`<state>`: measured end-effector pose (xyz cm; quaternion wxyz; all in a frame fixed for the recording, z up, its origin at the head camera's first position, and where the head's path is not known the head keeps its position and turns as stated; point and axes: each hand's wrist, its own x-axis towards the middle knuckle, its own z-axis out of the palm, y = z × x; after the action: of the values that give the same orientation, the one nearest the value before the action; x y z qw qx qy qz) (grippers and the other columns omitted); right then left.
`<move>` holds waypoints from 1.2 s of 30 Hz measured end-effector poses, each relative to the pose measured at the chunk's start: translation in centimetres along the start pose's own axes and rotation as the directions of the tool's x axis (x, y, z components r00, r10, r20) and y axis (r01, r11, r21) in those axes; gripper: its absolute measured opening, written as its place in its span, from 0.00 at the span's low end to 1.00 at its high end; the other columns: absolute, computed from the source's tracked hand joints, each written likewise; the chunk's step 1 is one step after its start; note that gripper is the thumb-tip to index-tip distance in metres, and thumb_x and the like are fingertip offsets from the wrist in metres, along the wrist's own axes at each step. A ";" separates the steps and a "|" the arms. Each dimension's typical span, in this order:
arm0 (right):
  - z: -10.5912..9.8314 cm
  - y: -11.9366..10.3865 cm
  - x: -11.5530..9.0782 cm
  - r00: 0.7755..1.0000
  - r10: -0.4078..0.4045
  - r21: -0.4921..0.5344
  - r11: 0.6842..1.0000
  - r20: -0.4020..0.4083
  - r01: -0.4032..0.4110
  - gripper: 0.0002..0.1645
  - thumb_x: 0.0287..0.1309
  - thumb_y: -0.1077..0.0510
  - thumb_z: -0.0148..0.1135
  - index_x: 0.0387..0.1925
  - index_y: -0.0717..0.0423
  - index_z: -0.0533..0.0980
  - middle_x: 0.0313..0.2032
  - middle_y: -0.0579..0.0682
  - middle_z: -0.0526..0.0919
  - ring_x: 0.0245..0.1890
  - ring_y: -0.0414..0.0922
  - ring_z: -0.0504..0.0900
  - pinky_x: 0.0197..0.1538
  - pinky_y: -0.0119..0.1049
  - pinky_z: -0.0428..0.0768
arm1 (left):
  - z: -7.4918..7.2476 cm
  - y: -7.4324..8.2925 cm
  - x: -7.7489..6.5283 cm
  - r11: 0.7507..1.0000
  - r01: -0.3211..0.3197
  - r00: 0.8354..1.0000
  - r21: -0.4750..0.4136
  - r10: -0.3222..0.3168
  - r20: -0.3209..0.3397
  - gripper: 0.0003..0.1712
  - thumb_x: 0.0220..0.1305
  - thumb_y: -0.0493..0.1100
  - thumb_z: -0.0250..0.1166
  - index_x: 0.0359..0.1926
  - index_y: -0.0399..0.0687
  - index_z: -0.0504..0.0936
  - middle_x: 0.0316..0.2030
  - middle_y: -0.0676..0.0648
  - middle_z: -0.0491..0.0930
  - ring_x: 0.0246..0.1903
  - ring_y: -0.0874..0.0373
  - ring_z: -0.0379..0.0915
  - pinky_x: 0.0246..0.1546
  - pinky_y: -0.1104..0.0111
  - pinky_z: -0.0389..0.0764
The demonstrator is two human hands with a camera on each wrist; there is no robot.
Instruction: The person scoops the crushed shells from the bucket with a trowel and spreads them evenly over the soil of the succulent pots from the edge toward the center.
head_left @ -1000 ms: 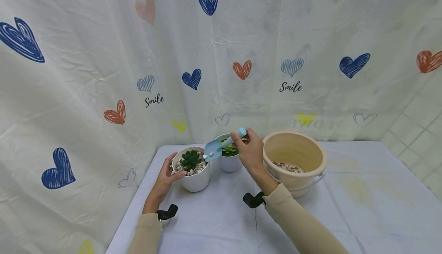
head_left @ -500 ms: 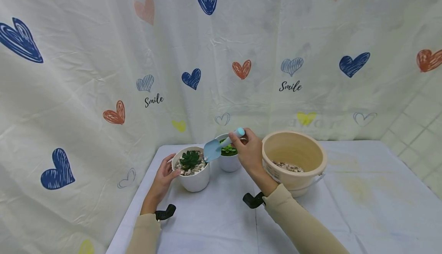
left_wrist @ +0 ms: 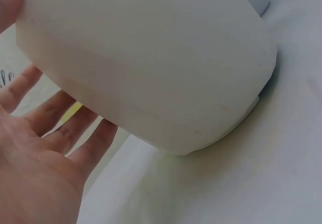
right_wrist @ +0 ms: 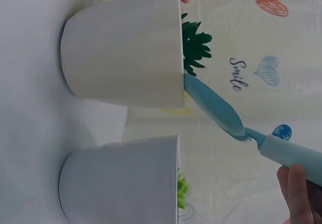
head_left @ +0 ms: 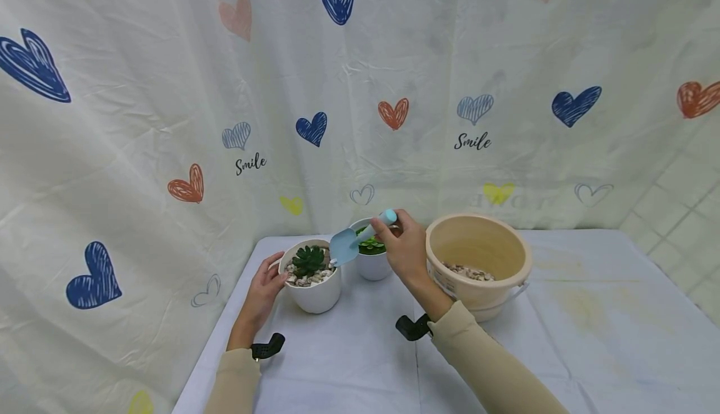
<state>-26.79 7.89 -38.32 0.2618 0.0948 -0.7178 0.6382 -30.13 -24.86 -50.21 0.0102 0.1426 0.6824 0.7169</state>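
A white flower pot [head_left: 316, 296] holds a dark green succulent [head_left: 309, 261] with pale pebbles [head_left: 304, 281] around it. My left hand [head_left: 263, 290] grips this pot, thumb near the front rim and fingers along its left side. In the left wrist view the pot's wall fills most of the picture, with fingers [left_wrist: 93, 138] against it. My right hand [head_left: 409, 248] holds a light blue trowel [head_left: 344, 247] by its handle. The trowel's blade slopes down to the pot's right rim, its tip just over the edge beside the succulent, as the right wrist view shows.
Behind the trowel stands a second white pot [head_left: 373, 269] with a bright green plant [right_wrist: 182, 190]. A beige bucket [head_left: 458, 287] with pebbles at its bottom sits to the right. All rest on a white-covered table [head_left: 360, 364] before a heart-printed curtain [head_left: 416, 51].
The trowel's blade has shifted slightly left and tilts more steeply; white pebbles seen on it a second ago are now down by its tip. The left thumb has slid slightly left along the rim.
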 end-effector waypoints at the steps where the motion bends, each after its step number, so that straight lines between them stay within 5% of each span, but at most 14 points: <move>1: 0.0 0.0 0.0 1.000 -0.008 -0.001 1.000 0.003 0.008 0.16 0.65 0.53 0.69 0.45 0.61 0.80 0.39 0.60 0.87 0.37 0.55 0.91 0.40 0.36 0.88 | 0.0 0.0 0.0 1.000 -0.001 1.000 -0.009 0.001 -0.005 0.33 0.76 0.37 0.56 0.78 0.42 0.57 0.67 0.49 0.70 0.60 0.70 0.72 0.57 0.77 0.76; 12: 0.2 -0.1 -0.2 0.999 -0.034 0.006 0.999 0.025 0.034 0.16 0.65 0.53 0.69 0.45 0.61 0.80 0.40 0.58 0.87 0.40 0.54 0.91 0.41 0.32 0.87 | -0.1 -0.2 0.2 0.998 0.004 1.000 -0.070 -0.005 -0.019 0.33 0.79 0.38 0.53 0.79 0.42 0.57 0.80 0.39 0.53 0.66 0.71 0.68 0.61 0.78 0.73; 20: 0.1 -0.1 -0.4 1.000 -0.010 -0.046 0.999 0.027 0.011 0.18 0.63 0.47 0.70 0.46 0.56 0.81 0.39 0.55 0.88 0.38 0.50 0.90 0.40 0.32 0.87 | 0.5 -0.1 0.5 0.995 -0.016 1.000 0.094 0.017 -0.007 0.36 0.77 0.42 0.56 0.80 0.46 0.56 0.81 0.39 0.50 0.80 0.43 0.46 0.59 0.80 0.71; 28: 0.3 0.1 -0.3 0.999 -0.026 0.000 1.000 0.035 0.026 0.18 0.63 0.50 0.69 0.47 0.59 0.80 0.41 0.57 0.87 0.41 0.57 0.90 0.41 0.30 0.86 | 2.0 0.3 0.3 0.970 0.033 0.999 0.240 -0.036 0.008 0.56 0.62 0.45 0.72 0.81 0.62 0.45 0.80 0.42 0.48 0.77 0.42 0.52 0.71 0.48 0.64; 36: 0.4 -1.3 -0.6 0.997 0.032 -0.005 0.999 0.064 -0.032 0.18 0.65 0.59 0.67 0.52 0.65 0.78 0.44 0.63 0.85 0.46 0.62 0.88 0.46 0.35 0.87 | 1.9 0.2 0.2 0.978 0.057 0.998 0.201 -0.058 -0.001 0.56 0.62 0.43 0.72 0.81 0.66 0.46 0.79 0.45 0.50 0.75 0.44 0.55 0.62 0.73 0.71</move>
<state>-25.76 7.13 -37.50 0.2285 0.1031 -0.7285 0.6375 -29.90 -22.95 -49.95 0.0179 0.1249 0.7549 0.6436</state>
